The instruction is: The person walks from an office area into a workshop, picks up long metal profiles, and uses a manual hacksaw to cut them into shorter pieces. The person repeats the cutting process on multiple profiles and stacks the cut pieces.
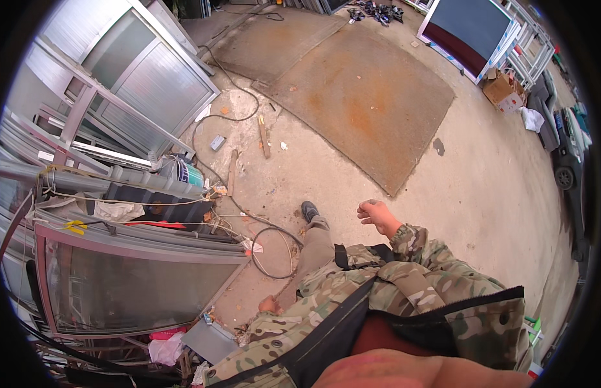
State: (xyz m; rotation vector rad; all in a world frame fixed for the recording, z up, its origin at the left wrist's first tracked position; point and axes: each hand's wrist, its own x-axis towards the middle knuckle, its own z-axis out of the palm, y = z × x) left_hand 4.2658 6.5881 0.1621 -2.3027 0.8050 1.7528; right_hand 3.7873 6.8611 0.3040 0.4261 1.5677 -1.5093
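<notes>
My right hand (376,216) hangs out in front of my body above the bare concrete. Its fingers are curled in, and a small pale spot shows at them; what they hold, if anything, I cannot make out. Low at my left side my left hand (269,304) shows only in part beside the camouflage jacket (326,317), its fingers mostly hidden. A framed glass panel (145,284) with a pinkish metal edge leans to the left of that hand. One dark shoe (309,211) stands forward on the concrete, near a looped black cable (269,277).
Stacked metal frames and panels (152,90) line the left side, with a paint bucket (189,173) near them. Wooden strips (264,137) lie by the cable. Ahead lies a stained brown mat (365,103). A cardboard box (504,90) and a large framed pane (472,32) stand far right.
</notes>
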